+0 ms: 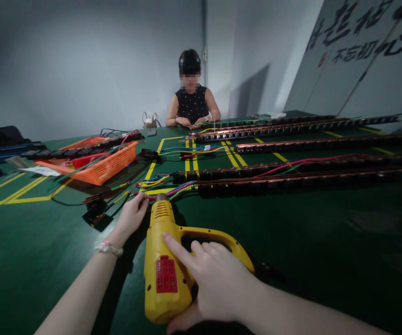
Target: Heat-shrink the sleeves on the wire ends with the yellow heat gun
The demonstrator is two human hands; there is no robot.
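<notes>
My right hand is wrapped round the handle of a yellow heat gun, its index finger stretched along the casing. The gun's metal nozzle points away from me, at the ends of several coloured wires. Just left of the nozzle, my left hand pinches a red wire end; the fingertips partly cover it. These wires run out of a long black bar with copper strips. By my left hand lies a black piece with yellow-ended leads.
Several more long bars lie across the green table, which has yellow line markings. An orange basket holding wired parts stands at the left. Across the table sits a person, both hands on small parts.
</notes>
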